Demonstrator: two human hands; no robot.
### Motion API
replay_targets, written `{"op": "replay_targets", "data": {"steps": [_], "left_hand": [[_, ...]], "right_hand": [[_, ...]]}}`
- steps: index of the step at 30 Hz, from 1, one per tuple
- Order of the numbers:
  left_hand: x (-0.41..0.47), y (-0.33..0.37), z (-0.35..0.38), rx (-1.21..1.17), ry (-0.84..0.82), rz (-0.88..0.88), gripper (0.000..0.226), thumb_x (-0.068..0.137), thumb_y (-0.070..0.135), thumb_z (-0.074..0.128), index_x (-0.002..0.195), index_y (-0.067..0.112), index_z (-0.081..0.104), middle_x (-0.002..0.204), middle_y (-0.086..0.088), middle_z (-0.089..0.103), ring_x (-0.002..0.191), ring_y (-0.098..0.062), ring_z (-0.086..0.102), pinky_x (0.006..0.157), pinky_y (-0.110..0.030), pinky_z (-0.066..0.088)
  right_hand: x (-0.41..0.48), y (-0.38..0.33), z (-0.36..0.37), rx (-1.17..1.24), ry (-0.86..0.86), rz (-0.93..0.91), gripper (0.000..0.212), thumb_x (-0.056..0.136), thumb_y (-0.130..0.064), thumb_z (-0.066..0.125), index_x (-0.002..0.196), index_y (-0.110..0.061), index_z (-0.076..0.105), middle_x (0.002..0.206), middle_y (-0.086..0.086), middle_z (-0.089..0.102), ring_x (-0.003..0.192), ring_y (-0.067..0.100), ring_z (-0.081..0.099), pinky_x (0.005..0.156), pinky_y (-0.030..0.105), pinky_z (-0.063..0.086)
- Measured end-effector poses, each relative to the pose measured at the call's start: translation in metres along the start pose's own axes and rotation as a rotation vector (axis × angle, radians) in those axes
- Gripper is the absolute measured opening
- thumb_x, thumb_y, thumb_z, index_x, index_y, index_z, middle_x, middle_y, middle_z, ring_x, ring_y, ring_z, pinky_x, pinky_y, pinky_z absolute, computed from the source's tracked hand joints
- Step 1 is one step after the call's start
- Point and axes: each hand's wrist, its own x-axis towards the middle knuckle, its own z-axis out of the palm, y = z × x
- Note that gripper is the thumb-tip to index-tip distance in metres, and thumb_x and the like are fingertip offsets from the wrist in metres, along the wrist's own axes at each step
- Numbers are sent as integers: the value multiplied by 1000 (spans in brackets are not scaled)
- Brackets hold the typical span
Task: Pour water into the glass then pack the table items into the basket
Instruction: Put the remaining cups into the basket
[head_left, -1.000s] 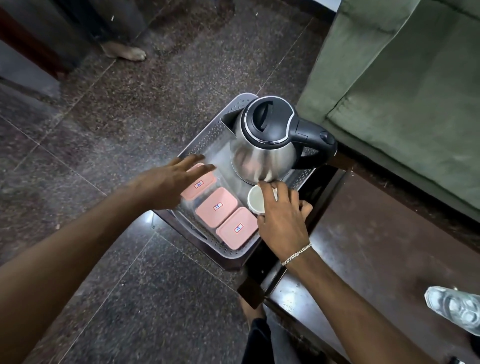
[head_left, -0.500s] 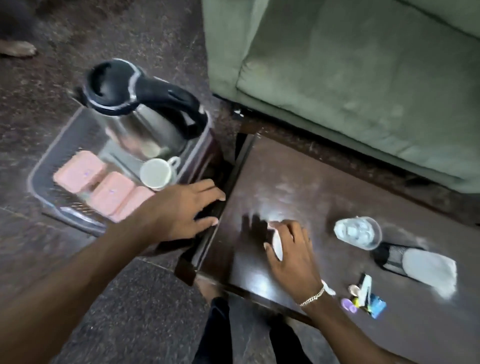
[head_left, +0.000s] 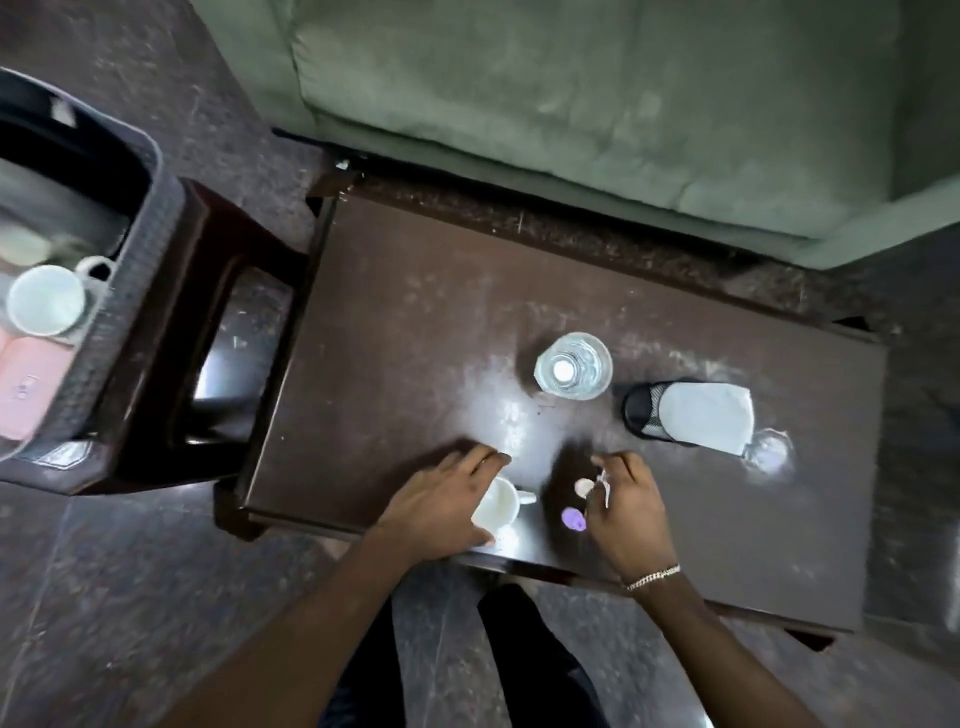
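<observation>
A white cup (head_left: 500, 512) stands near the front edge of the dark wooden table (head_left: 415, 332). My left hand (head_left: 441, 506) curls around it from the left. Just to the right, my right hand (head_left: 626, 512) closes its fingers on small items (head_left: 597, 483), a thin white piece and a pale round one, with most of them hidden under the palm. A purple piece (head_left: 573, 518) lies beside that hand. The glass (head_left: 573, 365) holding water stands mid-table. The grey basket (head_left: 122, 280) at the far left holds another white cup (head_left: 47, 300) and pink boxes (head_left: 26, 384).
A black mesh holder with a white napkin (head_left: 685, 413) lies right of the glass, with a small clear object (head_left: 769, 449) past it. The basket rests on a dark stool (head_left: 208, 312) beside the table. A green sofa (head_left: 571, 104) runs behind the table.
The view has swung right from the basket to the table. My left hand moved off the basket's side onto the white cup; my right hand left that cup and went to the small items.
</observation>
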Motion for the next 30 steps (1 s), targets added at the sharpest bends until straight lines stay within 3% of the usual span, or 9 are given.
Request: {"op": "replay_targets", "data": {"steps": [4,9,15,19,23,28,30], "left_hand": [[1,6,21,-21,98,20,82,79,44,75,149,29,37,147,12,43,128,-18,47,93,-36,56],[1,6,30,-96,171,64,65,86,36,69,145,22,46,147,5,49,126,-21,47,108,-35,48],[0,5,29,-139,199,73,64,84,31,74,142,19,50,144,3,52,123,-22,49,108,-28,39],[-9,2,16,-168,252,60,62,84,32,72,141,24,49,141,7,51,119,-19,49,107,-31,42],[-33,-13,-20,-161,341,52,60,84,35,69,140,24,48,138,8,52,115,-16,49,104,-30,43],[-88,-54,-83,-136,493,22,64,82,31,74,139,25,43,136,3,57,113,-20,53,103,-27,40],[-112,-72,-109,-115,538,-7,65,82,31,73,141,20,47,139,2,57,117,-23,55,105,-31,41]], "right_hand": [[-1,18,6,-25,-83,-12,38,73,0,71,111,-1,70,111,17,64,94,41,64,86,45,56],[-5,29,21,-243,-62,-42,36,74,-27,84,103,-9,72,113,15,66,92,40,61,74,48,49],[-1,32,27,-318,-68,-30,30,83,-22,77,109,-10,74,117,14,67,99,37,61,78,46,41],[-1,25,16,-257,-68,-58,23,87,-23,74,109,-18,74,111,8,67,100,33,60,79,42,34],[1,-20,-2,-92,27,-141,21,81,-22,82,101,-22,74,95,1,65,89,30,62,76,42,40],[8,-123,-21,63,61,-278,21,84,-21,80,104,-21,75,98,-3,64,94,24,62,78,34,34],[10,-166,-27,142,55,-325,18,85,-17,80,103,-18,75,96,-3,63,92,24,63,83,37,39]]}}
